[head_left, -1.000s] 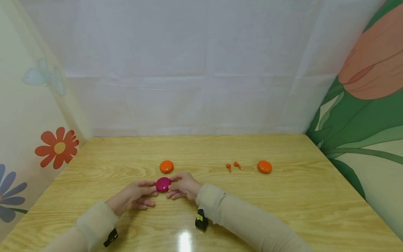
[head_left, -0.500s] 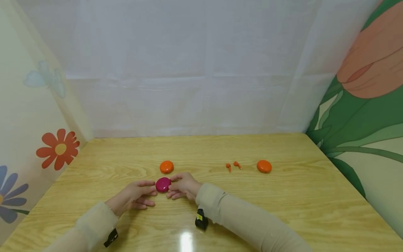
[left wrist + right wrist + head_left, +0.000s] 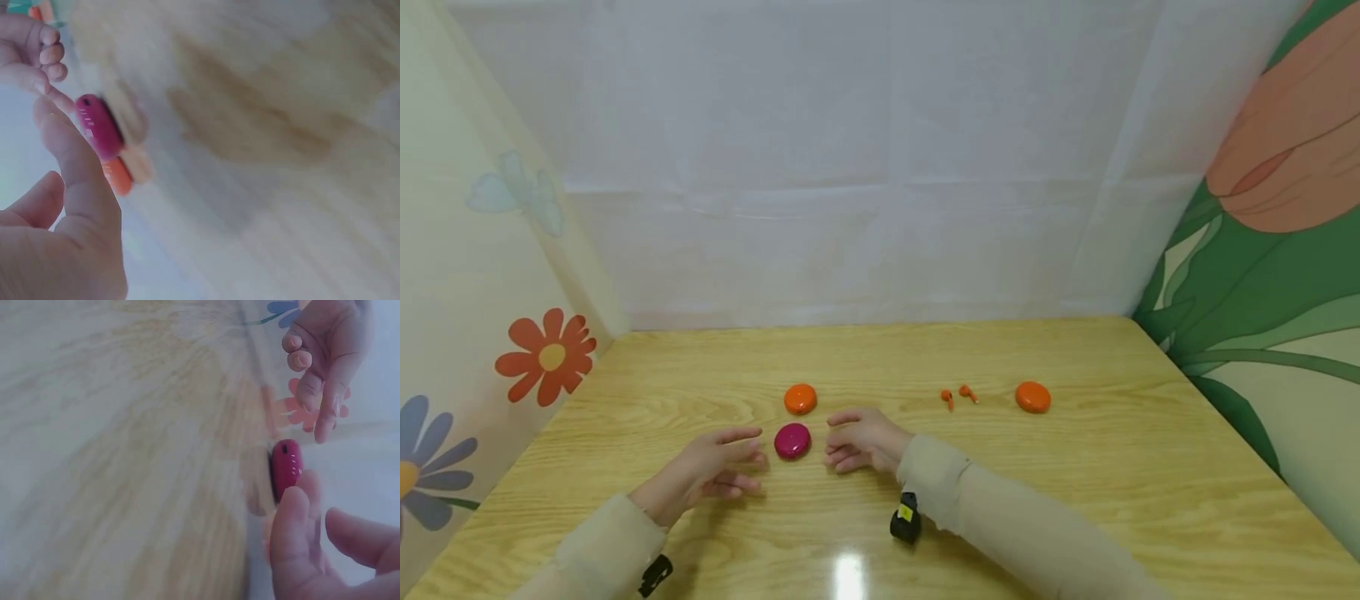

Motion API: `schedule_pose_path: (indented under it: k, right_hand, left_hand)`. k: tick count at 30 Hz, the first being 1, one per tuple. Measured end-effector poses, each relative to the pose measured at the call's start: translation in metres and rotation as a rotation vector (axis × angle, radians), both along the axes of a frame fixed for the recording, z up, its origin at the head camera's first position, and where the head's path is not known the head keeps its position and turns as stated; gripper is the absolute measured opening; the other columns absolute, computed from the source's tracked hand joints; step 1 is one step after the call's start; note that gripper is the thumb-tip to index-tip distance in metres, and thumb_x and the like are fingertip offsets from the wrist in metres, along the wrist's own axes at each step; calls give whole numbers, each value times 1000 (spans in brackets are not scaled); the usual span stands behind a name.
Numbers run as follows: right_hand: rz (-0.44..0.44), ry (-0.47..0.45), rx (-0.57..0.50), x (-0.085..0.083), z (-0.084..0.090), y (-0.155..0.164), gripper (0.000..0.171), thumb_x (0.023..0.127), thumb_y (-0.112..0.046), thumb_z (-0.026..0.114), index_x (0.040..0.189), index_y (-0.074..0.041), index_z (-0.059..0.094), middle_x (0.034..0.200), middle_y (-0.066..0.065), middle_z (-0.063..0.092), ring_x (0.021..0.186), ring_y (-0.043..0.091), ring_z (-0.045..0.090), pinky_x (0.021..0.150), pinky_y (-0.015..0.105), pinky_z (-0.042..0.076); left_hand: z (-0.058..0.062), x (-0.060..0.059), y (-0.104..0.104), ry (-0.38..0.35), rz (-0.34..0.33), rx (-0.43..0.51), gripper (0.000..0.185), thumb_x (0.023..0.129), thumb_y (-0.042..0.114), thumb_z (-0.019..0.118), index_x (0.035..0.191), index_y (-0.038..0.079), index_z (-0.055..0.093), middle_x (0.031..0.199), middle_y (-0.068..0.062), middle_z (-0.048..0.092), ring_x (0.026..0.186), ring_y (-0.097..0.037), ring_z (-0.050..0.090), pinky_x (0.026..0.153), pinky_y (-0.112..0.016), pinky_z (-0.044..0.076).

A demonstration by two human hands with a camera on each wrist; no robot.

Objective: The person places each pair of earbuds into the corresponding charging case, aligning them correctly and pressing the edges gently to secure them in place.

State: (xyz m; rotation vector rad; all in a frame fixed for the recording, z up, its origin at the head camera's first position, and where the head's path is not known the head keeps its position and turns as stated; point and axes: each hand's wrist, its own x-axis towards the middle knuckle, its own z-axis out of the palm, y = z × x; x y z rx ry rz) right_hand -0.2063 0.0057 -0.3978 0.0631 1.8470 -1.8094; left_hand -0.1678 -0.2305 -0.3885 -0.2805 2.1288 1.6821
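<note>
A round, glossy magenta case (image 3: 792,441) lies flat on the wooden table between the two hands. It looks like an earbud case, with a small dark slot on its side in the right wrist view. My left hand (image 3: 711,471) is just left of it, fingers loosely extended and apart from it. On the other side my right hand (image 3: 867,442) hovers with relaxed fingers, a small gap away from the case. Neither hand holds anything. Right behind the magenta case sits a round orange case (image 3: 800,399).
Two small orange earbuds (image 3: 967,393) lie right of centre at the back. Further right is a second round orange case (image 3: 1033,397). Wood-grain table (image 3: 1075,500) extends around them, bounded by a white sheet (image 3: 880,250) behind and floral panels at both sides.
Both hands have let go of the magenta case and drawn apart, the right hand moving right and the left hand slightly left. The case stays where it was.
</note>
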Motion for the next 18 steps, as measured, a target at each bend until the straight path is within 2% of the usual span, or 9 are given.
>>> schedule_pose_path:
  k: [6, 11, 18]
  right_hand:
    - [22, 12, 40, 4, 10, 25, 41, 93, -5, 63, 133, 1, 53, 91, 15, 68, 59, 13, 62, 55, 27, 54]
    - [37, 33, 54, 8, 17, 51, 41, 95, -5, 61, 134, 2, 52, 94, 16, 67, 59, 13, 62, 54, 24, 53]
    - [70, 55, 70, 12, 21, 82, 43, 96, -8, 60, 136, 3, 50, 93, 12, 69, 62, 13, 66, 57, 27, 55]
  left_hand:
    - [11, 8, 20, 48, -37, 10, 49, 102, 19, 51, 143, -4, 39, 101, -7, 69, 66, -18, 69, 57, -26, 55]
    - [10, 17, 40, 52, -60, 37, 46, 101, 21, 53, 139, -5, 44, 97, -7, 70, 66, -20, 70, 57, -27, 55]
    - [7, 23, 63, 51, -108, 119, 50, 101, 20, 53, 143, -5, 40, 104, -8, 70, 69, -19, 71, 59, -26, 55]
